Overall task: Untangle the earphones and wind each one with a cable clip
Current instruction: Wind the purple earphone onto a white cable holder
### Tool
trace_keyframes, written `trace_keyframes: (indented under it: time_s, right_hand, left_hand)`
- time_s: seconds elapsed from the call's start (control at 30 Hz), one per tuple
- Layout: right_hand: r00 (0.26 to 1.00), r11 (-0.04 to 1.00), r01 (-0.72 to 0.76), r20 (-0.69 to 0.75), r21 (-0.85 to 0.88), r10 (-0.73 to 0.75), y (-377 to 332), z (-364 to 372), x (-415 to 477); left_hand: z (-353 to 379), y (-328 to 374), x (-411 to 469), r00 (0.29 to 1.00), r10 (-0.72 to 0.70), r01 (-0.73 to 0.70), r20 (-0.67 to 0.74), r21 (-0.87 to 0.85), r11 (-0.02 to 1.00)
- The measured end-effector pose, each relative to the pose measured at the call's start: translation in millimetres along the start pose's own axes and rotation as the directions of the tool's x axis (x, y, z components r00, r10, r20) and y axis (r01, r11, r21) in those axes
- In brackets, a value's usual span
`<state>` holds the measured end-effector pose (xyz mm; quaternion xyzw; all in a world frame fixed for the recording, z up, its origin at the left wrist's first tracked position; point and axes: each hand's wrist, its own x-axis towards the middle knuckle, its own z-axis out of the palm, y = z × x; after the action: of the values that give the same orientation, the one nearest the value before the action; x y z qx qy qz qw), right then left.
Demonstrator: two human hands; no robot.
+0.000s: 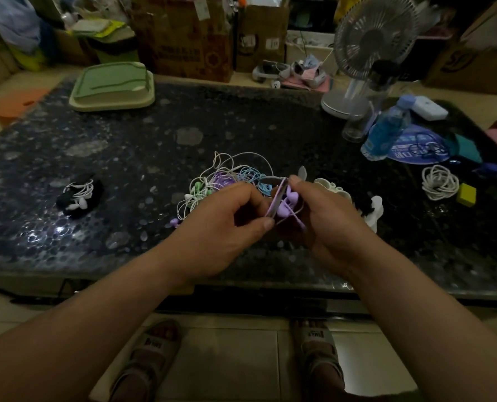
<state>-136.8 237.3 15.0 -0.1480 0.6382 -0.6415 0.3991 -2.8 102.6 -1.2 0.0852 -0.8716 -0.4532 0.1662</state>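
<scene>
Earphones (285, 209) in R hand (331, 221), clip (274, 205) in L hand (227, 227)

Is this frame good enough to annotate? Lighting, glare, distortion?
Head view: dim and underexposed throughout; glare spots on the glossy table left of the hands; wide-angle distortion bows the table's near edge; the purple earphones held between left hand and right hand are legible; background boxes are murky.

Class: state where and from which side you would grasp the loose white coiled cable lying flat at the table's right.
Probably pinch the white coiled cable's left arc from above: it lies flat, and a yellow block crowds its right side.
</scene>
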Motion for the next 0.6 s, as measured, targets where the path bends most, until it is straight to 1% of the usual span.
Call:
trace_keyframes:
  time_s: [0.07, 0.13, 0.2, 0.27, 0.37, 0.43, 0.53, 0.6]
  right_hand:
    - [1.000, 0.999, 0.006, -0.021, 0.052, -0.005, 1, 3, 1]
    - [1.000, 0.996, 0.014, -0.013, 0.088, -0.013, 3, 7, 0]
    - [1.000, 0.989, 0.005, -0.007, 0.150, -0.004, 5, 13, -1]
    - [0.999, 0.976, -0.013, -0.033, 0.219, 0.021, 8, 20, -3]
    - [0.997, 0.976, 0.016, -0.074, 0.215, 0.000, 16, 30, -4]
    - [0.993, 0.978, 0.062, -0.106, 0.197, -0.042, 18, 31, -4]
    - [0.989, 0.984, 0.099, -0.124, 0.147, -0.081, 19, 28, -2]
    - [0.988, 0.990, 0.094, -0.131, 0.101, -0.080, 18, 26, -2]
  left_hand:
    - [3, 2, 0, 0.997, 0.022, -0.023, -0.076, -0.003, 1.000]
    - [6, 2, 0, 0.983, 0.032, -0.031, -0.183, 0.009, 0.999]
    - [9, 0, 1, 0.955, 0.040, -0.023, -0.293, 0.064, 0.998]
    - [12, -4, 3, 0.923, 0.050, 0.003, -0.381, 0.138, 0.990]
    - [15, -10, 6, 0.882, 0.071, 0.042, -0.465, 0.227, 0.973]
    - [20, -11, 4, 0.895, 0.058, 0.050, -0.442, 0.229, 0.972]
    - [29, -9, 0, 0.941, 0.019, 0.016, -0.338, 0.101, 0.995]
    - [29, -5, -1, 0.961, 0.008, 0.008, -0.277, 0.059, 0.998]
